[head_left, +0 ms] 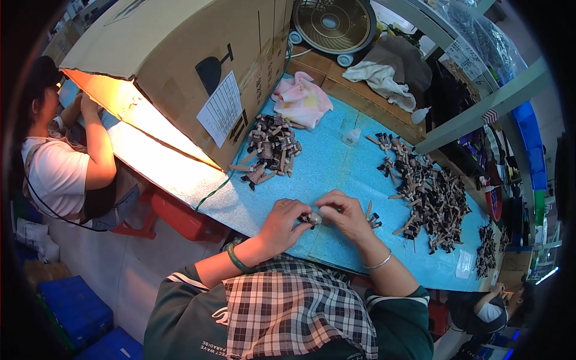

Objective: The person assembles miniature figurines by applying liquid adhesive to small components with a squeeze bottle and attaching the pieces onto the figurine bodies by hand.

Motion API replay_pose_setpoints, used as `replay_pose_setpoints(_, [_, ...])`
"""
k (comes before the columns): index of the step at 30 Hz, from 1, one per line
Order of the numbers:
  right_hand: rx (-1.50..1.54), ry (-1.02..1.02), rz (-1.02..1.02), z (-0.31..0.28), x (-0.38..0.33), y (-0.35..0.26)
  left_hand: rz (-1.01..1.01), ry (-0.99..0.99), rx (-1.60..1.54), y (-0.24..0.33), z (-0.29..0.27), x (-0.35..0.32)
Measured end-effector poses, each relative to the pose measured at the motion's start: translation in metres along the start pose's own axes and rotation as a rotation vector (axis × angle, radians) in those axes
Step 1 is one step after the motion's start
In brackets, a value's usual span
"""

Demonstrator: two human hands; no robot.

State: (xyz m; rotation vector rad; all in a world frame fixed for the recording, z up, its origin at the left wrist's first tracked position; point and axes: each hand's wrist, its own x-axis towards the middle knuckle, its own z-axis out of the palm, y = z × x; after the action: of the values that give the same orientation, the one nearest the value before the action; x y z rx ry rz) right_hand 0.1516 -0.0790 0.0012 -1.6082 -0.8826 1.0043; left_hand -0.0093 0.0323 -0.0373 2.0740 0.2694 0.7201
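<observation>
Over the near edge of the blue-covered table [329, 161], my left hand [281, 228] pinches a small toy figure [314, 218] with a rounded greyish part and dark parts. Close against its right side is my right hand [349, 219], thumb and fingers curled together in a pinch. Whatever lies between those right fingertips is too small to make out. Another small figure [374, 222] lies just right of my right hand. A pile of brown, beige and black figures [273, 144] sits ahead on the left, and a larger pile of figures [433, 195] spreads to the right.
A tall cardboard box [180, 66] stands at the left, with a lit opening and a co-worker [66, 156] beyond it. A pink-and-white cloth [302, 101], a small white bottle [352, 137] and a fan [333, 24] are farther back. A metal post [480, 111] slants at the right.
</observation>
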Motion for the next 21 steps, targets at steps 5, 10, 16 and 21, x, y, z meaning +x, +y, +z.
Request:
replay_pose_setpoints(5, [-0.151,0.267,-0.372,0.005,-0.015,0.014,-0.112,0.024,-0.012,0.001,0.000,0.007])
replay_pose_setpoints(10, [-0.380,0.246,-0.500,0.013,-0.015,0.021,-0.099,0.017,0.045,0.002,0.004,0.013])
replay_pose_setpoints(16, [-0.370,0.269,-0.530,0.013,-0.015,0.025,-0.001,0.012,0.037,0.000,0.001,0.011])
replay_pose_setpoints(21, [-0.399,0.266,-0.585,0.011,-0.013,0.030,0.023,0.032,0.067,0.001,0.004,0.008])
